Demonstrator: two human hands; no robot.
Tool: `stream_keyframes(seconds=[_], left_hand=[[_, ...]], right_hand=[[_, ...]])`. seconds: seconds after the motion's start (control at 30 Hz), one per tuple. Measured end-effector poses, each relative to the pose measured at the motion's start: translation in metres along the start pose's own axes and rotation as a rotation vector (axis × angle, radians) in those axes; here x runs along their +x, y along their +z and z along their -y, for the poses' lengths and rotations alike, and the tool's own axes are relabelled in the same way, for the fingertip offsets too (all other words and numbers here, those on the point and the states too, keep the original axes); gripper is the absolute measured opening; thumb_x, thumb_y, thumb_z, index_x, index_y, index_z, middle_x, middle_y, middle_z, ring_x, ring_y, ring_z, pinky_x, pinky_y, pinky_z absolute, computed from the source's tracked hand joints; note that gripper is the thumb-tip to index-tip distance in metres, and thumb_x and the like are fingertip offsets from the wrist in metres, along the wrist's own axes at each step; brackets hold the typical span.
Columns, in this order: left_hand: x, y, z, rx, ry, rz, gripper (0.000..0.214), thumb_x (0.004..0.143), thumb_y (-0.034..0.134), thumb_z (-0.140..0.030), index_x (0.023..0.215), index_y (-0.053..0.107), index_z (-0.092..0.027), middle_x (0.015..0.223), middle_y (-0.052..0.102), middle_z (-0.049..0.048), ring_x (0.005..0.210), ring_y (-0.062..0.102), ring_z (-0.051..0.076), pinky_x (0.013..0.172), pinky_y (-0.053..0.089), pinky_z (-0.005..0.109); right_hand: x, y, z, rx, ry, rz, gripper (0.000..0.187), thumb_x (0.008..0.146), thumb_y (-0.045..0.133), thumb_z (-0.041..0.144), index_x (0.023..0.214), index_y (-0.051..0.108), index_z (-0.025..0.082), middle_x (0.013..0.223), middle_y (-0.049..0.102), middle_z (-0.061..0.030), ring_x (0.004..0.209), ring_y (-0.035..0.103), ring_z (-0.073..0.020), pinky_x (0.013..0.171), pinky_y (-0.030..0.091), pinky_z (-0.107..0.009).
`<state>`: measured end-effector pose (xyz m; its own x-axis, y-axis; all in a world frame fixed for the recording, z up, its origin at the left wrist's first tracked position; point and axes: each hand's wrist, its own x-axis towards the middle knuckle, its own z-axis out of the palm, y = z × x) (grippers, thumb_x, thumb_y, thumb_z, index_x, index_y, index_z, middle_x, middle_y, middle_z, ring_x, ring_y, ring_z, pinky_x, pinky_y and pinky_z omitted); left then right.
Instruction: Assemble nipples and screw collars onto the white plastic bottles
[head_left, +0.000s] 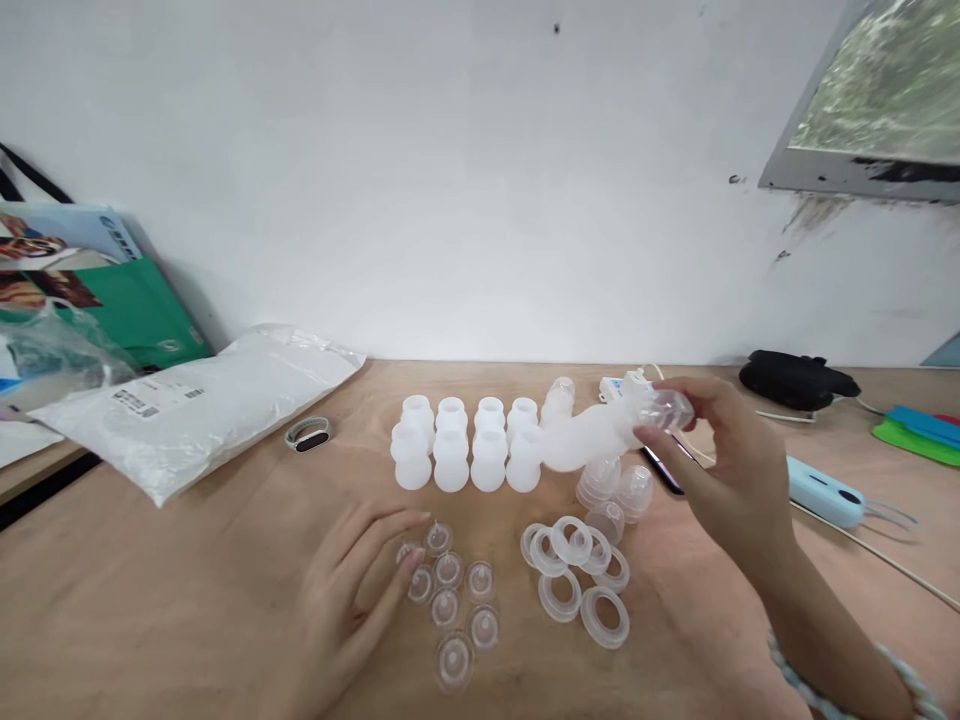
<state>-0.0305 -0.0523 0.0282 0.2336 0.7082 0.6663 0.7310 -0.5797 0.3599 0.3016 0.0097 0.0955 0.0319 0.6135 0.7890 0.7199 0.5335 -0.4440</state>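
At the right, my right hand [720,450] grips a small white bottle [589,437] by its clear domed cap [667,410]. This bottle is tilted nearly sideways and looks smeared. Another capped bottle [559,400] stands behind it. My left hand [367,570] is low over the table, thumb and forefinger closed around a clear silicone teat [406,552]. Several more teats [444,607] lie beside those fingers. Several open white bottles [451,460] stand upright in two rows. Between the hands lie translucent collar rings [604,617] and clear domed caps [634,492].
A white plastic parcel [217,400] and a fitness band [307,434] lie to the left. Behind my right hand are a phone [664,468] and a power strip [611,388]. A light-blue device [825,492], a cable and a black pouch [796,377] lie farther right. The white wall [465,180] bounds the table's back.
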Motion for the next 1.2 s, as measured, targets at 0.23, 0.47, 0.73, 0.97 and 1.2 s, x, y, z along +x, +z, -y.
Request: stream_keyframes(seconds=[0.23, 0.47, 0.73, 0.97, 1.2], left_hand=[[0.035, 0.024, -0.04, -0.032, 0.214, 0.126, 0.058, 0.096, 0.059, -0.05, 0.144, 0.042, -0.02, 0.131, 0.064, 0.0149, 0.116, 0.062, 0.033, 0.096, 0.049, 0.046], [0.035, 0.03, -0.046, -0.24, -0.087, 0.559, 0.021, 0.085, 0.067, -0.032, 0.103, 0.064, -0.022, 0.094, 0.075, 0.0036, 0.082, 0.066, 0.027, 0.075, 0.052, 0.04], [0.016, 0.023, -0.025, -0.978, -0.446, 0.777, 0.061, 0.072, 0.075, -0.055, 0.126, 0.065, -0.029, 0.103, 0.072, 0.0035, 0.086, 0.067, 0.025, 0.07, 0.055, 0.032], [0.013, 0.031, -0.021, -0.994, -0.481, 0.705, 0.072, 0.08, 0.069, -0.064, 0.14, 0.052, -0.028, 0.081, 0.071, 0.0033, 0.073, 0.067, 0.023, 0.06, 0.054, 0.031], [0.013, 0.03, -0.023, -0.686, -0.368, 0.602, 0.06, 0.085, 0.068, -0.056, 0.137, 0.056, -0.027, 0.09, 0.074, 0.0057, 0.088, 0.069, 0.028, 0.069, 0.057, 0.036]], right_hand=[[-0.056, 0.04, 0.04, 0.509, 0.279, 0.317, 0.019, 0.085, 0.068, 0.034, 0.096, 0.055, 0.025, 0.083, 0.064, -0.0007, 0.073, 0.061, -0.0182, 0.063, 0.049, -0.029], [-0.064, 0.051, 0.051, 0.536, 0.398, 0.577, 0.028, 0.078, 0.067, 0.037, 0.074, 0.042, 0.024, 0.059, 0.046, 0.007, 0.052, 0.042, -0.011, 0.047, 0.034, -0.022], [-0.026, 0.014, 0.007, 0.339, 0.312, 0.001, 0.019, 0.088, 0.061, 0.04, 0.082, 0.051, 0.025, 0.063, 0.05, 0.0054, 0.052, 0.045, -0.0125, 0.048, 0.037, -0.025], [-0.006, -0.016, -0.031, -0.349, 0.191, 0.373, 0.03, 0.081, 0.068, 0.052, 0.081, 0.055, 0.025, 0.057, 0.052, 0.005, 0.051, 0.05, -0.0169, 0.049, 0.032, -0.028], [-0.02, -0.004, -0.028, -0.441, 0.131, 0.606, 0.023, 0.08, 0.072, 0.045, 0.086, 0.06, 0.026, 0.061, 0.063, 0.0038, 0.05, 0.057, -0.0187, 0.047, 0.029, -0.027]])
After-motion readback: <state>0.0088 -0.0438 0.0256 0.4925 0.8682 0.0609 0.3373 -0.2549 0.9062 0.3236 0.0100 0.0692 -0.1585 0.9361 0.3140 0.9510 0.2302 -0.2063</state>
